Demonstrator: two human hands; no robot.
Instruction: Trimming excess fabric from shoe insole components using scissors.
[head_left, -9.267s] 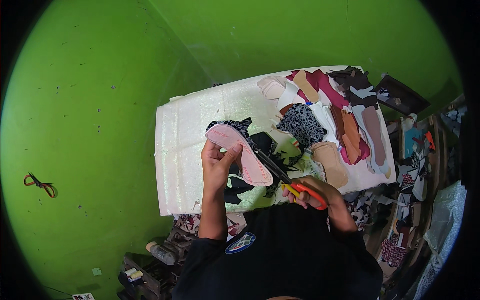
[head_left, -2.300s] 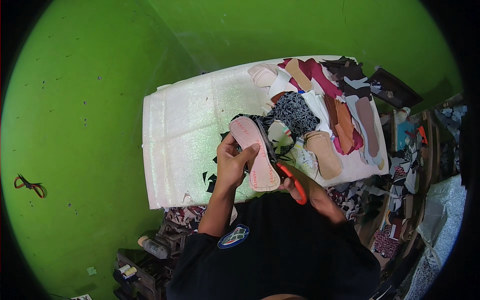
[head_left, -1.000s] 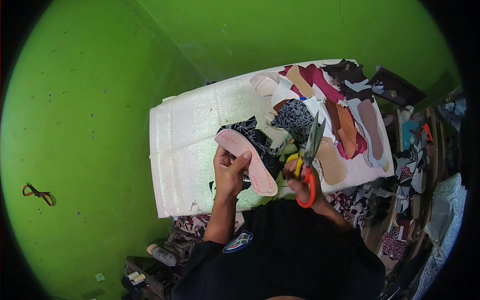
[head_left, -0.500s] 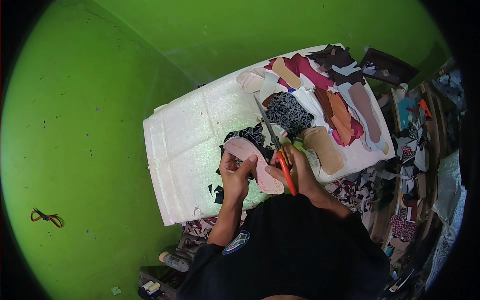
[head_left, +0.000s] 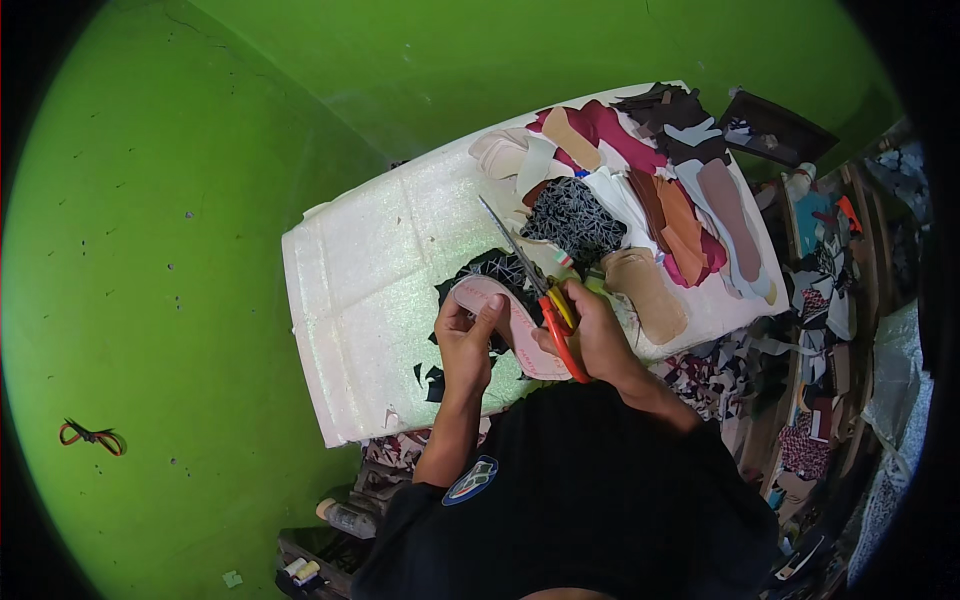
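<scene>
A pink insole (head_left: 516, 325) with red printing around its edge is pinched in my left hand (head_left: 464, 350), the thumb lying on its face. My right hand (head_left: 602, 338) grips scissors (head_left: 558, 335) with red-orange and yellow handles, their long blades pointing away to the upper left. The right fingertips also come close to the insole's right edge; whether they touch it I cannot tell. Black fabric with white lines (head_left: 500, 264) lies on the table beyond the insole. Small black scraps (head_left: 434, 383) rest left of my left forearm.
The table has a shiny whitish cover (head_left: 370, 290). On its right side lie a black-and-white patterned pile (head_left: 575, 222), tan insole shapes (head_left: 648, 298), brown pieces (head_left: 680, 235) and maroon pieces (head_left: 610, 130). Fabric scraps (head_left: 720, 375) heap below its right edge. Green walls (head_left: 170, 330) stand left and behind.
The scissors have swung slightly left, and their handles look more spread, with yellow now showing. The insole has tilted a little in my left hand.
</scene>
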